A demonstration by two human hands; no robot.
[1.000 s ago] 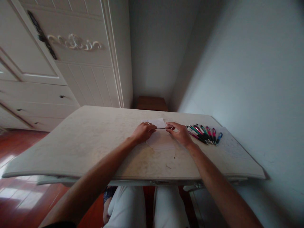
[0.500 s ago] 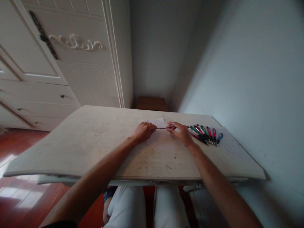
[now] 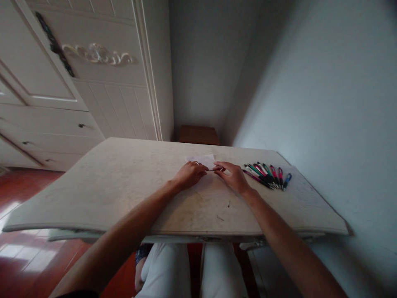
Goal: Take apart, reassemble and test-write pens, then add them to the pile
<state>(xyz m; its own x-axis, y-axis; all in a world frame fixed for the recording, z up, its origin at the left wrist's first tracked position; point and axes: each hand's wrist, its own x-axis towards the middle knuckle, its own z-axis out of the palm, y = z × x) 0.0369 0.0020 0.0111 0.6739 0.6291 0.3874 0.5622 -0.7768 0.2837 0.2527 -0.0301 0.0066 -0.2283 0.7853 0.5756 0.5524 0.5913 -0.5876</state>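
Observation:
Over the middle of the table, my left hand [image 3: 190, 174] pinches one end of a thin dark rod [image 3: 210, 170]; a ring shows on one finger. My right hand [image 3: 234, 178] grips the other end between thumb and fingers. The rod lies roughly level across the small gap between both hands, too thin to name surely. Beneath them is a white sheet of paper [image 3: 203, 159], partly covered by the hands. Just right of my right hand, several pens [image 3: 262, 174] with coloured barrels lie fanned out, a blue one [image 3: 287, 181] at the right end.
The pale, stained table [image 3: 124, 186] has a second, written sheet [image 3: 305, 190] near its right edge. Tiny scraps [image 3: 220, 218] lie toward the front. A wall [image 3: 350, 124] rises on the right, a white cabinet [image 3: 118, 99] at the back left, a brown box-like piece [image 3: 198, 135] behind.
My hands have drawn closer together, so less of the rod shows between them. Both sit slightly lower in the view. The pens have stayed in place.

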